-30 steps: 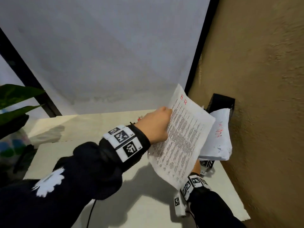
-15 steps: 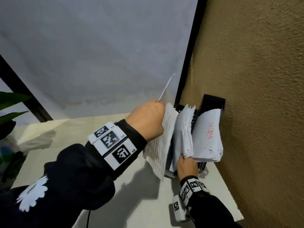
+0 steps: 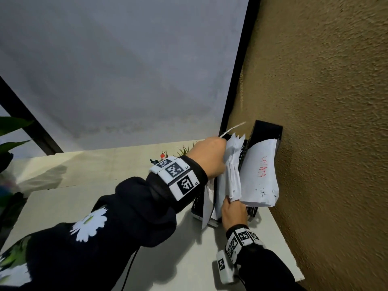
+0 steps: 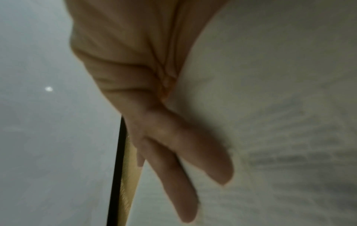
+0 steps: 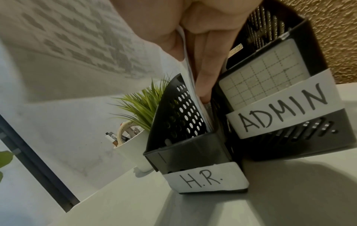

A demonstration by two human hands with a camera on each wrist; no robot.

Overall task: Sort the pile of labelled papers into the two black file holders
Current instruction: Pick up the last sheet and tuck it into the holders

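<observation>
Sheet [image 3: 206,198] going down into the H.R. holder [image 5: 195,162], lower edge already inside, top corner poking up above the left hand [image 3: 206,157]. Left grip: fingers lie straight along the sheet's face in the left wrist view, thumb side hidden, so it seems a flat pinch near the top edge; can't fully tell. Right hand [image 3: 233,214] in the same holder, fingers [image 5: 207,67] pushed down between the filed papers [image 3: 232,169] and the holder's wall on the ADMIN side, parting the stack to open a slot. ADMIN holder [image 5: 274,113] touching the H.R. holder on the side toward the tan wall, with its own red-lettered papers [image 3: 259,175] flopping forward. Both stand on the bench [image 3: 168,259]; a potted plant [image 5: 141,110] just behind the H.R. holder. Handling: single sheet, very light, limp, buckles if pushed from the top; best pinched at the upper edge and fed down, kept taut. Likely snags on ragged tops of the filed papers.
</observation>
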